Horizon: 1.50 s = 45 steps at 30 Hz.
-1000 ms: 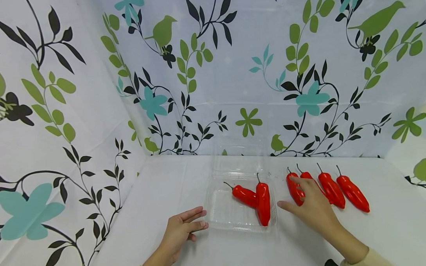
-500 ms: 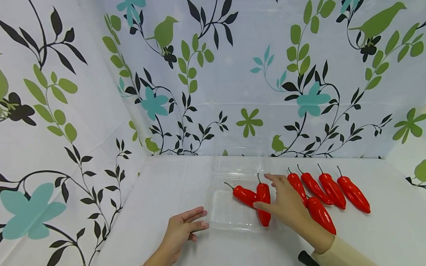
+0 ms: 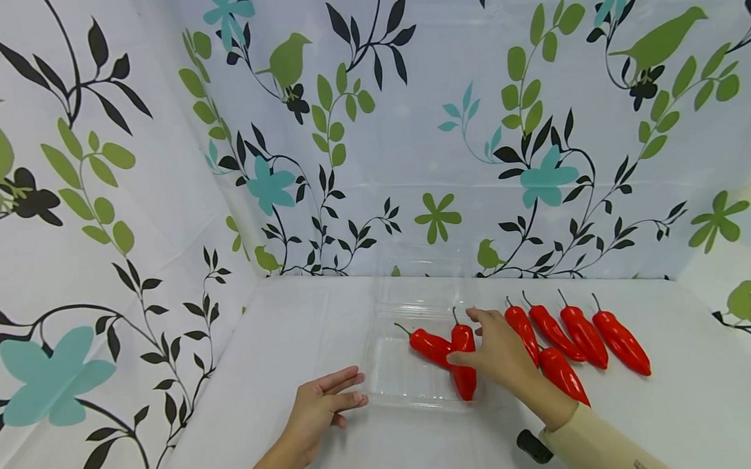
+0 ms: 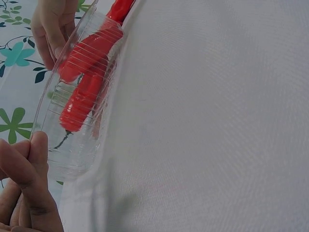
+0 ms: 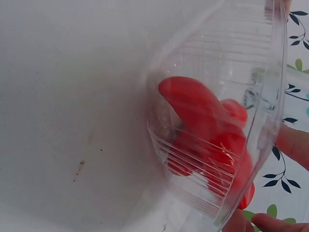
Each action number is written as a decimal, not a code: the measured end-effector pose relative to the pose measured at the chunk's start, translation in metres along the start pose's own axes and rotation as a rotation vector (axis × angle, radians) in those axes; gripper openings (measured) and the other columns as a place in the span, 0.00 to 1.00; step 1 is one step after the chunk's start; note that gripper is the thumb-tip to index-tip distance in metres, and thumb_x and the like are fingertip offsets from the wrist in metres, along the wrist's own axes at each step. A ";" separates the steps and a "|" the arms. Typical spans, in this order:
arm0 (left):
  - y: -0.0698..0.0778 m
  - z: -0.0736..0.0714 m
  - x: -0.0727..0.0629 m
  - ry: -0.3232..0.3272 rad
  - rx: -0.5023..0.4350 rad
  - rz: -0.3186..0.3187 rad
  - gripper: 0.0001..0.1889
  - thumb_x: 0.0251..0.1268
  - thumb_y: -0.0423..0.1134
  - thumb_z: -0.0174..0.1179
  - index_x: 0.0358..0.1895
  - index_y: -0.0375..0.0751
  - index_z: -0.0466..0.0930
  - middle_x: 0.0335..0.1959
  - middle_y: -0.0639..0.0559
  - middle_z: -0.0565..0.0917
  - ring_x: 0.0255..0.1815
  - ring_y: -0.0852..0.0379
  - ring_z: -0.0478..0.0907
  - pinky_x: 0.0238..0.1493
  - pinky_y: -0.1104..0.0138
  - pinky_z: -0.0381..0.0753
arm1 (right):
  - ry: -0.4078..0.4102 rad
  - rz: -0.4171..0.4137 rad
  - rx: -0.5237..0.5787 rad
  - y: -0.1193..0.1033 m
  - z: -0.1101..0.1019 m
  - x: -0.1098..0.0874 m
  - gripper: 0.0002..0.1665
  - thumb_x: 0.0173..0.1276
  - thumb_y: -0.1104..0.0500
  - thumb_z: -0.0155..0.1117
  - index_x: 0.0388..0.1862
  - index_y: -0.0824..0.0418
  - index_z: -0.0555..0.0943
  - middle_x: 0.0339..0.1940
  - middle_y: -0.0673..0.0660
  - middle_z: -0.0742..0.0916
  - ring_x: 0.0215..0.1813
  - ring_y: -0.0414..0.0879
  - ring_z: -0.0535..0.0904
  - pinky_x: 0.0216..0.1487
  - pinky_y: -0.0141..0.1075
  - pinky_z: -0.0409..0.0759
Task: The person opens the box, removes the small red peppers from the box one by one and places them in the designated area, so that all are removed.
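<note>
A clear plastic clamshell container [image 3: 389, 375] lies with its lid raised at the back. Inside it, one red chili pepper [image 3: 428, 346] slants from the left, and another red chili pepper [image 3: 465, 384] lies lengthwise along the right side. My left hand [image 3: 319, 409] stands at the container's left edge, its fingers stretched out; in the left wrist view a fingertip [image 4: 39, 140] meets the rim. My right hand [image 3: 500, 347] is at the right edge, thumb and forefinger spread apart, the thumb overlapping the right pepper in the head view. Neither hand has fingers closed round a pepper.
To the right lies a row of several red chili peppers [image 3: 584, 337], with one more pepper [image 3: 562, 376] nearer the right forearm. A black object [image 3: 535, 447] is by the right sleeve. A white tabletop [image 3: 304, 313] ends at a patterned cloth backdrop [image 3: 373, 159].
From above the pepper row, my right hand has moved left to the container's right edge, uncovering the peppers there. It has since stayed nearly still, and so has my left hand.
</note>
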<state>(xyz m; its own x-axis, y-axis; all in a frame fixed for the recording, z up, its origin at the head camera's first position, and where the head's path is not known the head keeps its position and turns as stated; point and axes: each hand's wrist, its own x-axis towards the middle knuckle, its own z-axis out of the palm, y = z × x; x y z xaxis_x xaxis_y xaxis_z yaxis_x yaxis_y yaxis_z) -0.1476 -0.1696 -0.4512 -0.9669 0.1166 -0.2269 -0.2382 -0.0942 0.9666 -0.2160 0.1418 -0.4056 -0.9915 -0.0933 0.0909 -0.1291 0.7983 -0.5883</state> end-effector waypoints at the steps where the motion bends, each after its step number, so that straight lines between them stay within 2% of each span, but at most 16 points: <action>1: 0.000 0.000 0.000 0.000 0.000 0.000 0.31 0.63 0.31 0.68 0.70 0.28 0.70 0.64 0.37 0.79 0.46 0.52 0.88 0.23 0.75 0.74 | -0.004 0.005 0.002 0.000 0.000 0.001 0.55 0.47 0.49 0.86 0.72 0.65 0.71 0.63 0.66 0.78 0.57 0.59 0.79 0.38 0.46 0.87; 12: -0.003 0.000 0.001 0.002 0.005 0.002 0.31 0.63 0.31 0.68 0.70 0.28 0.71 0.64 0.38 0.79 0.46 0.52 0.88 0.23 0.75 0.75 | -0.060 0.074 0.021 -0.006 0.001 0.008 0.54 0.44 0.53 0.88 0.70 0.63 0.73 0.59 0.63 0.81 0.55 0.57 0.79 0.38 0.45 0.87; 21: -0.005 -0.001 0.000 0.007 0.010 -0.002 0.32 0.63 0.32 0.69 0.69 0.29 0.71 0.64 0.38 0.79 0.46 0.52 0.88 0.24 0.74 0.75 | -0.116 0.068 0.066 -0.011 0.021 0.013 0.54 0.43 0.59 0.88 0.71 0.61 0.73 0.60 0.61 0.80 0.56 0.56 0.78 0.41 0.48 0.87; 31: -0.002 0.001 -0.001 0.008 0.006 0.006 0.32 0.62 0.31 0.69 0.69 0.27 0.71 0.63 0.37 0.80 0.44 0.53 0.88 0.23 0.74 0.75 | -0.139 0.095 0.219 -0.012 0.029 0.010 0.49 0.45 0.65 0.85 0.68 0.60 0.74 0.59 0.59 0.80 0.57 0.56 0.79 0.42 0.49 0.87; 38: -0.001 0.002 -0.002 0.012 0.011 0.013 0.32 0.61 0.32 0.69 0.69 0.27 0.71 0.63 0.37 0.80 0.44 0.53 0.88 0.23 0.74 0.75 | -0.153 0.121 0.334 -0.010 0.030 0.009 0.44 0.46 0.63 0.85 0.65 0.58 0.76 0.58 0.57 0.82 0.57 0.56 0.79 0.42 0.48 0.87; 45: -0.002 0.001 -0.001 0.002 0.021 0.008 0.33 0.62 0.33 0.69 0.70 0.27 0.70 0.64 0.38 0.79 0.44 0.53 0.88 0.24 0.74 0.75 | -0.208 0.163 0.527 -0.008 0.030 0.008 0.42 0.50 0.61 0.84 0.65 0.59 0.76 0.56 0.56 0.83 0.54 0.54 0.80 0.42 0.48 0.87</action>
<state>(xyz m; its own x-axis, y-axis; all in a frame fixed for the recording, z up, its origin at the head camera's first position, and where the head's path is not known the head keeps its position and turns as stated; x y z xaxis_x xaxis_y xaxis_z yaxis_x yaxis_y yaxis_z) -0.1463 -0.1686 -0.4529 -0.9690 0.1141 -0.2192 -0.2284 -0.0741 0.9708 -0.2237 0.1167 -0.4238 -0.9750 -0.1511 -0.1627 0.0871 0.4138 -0.9062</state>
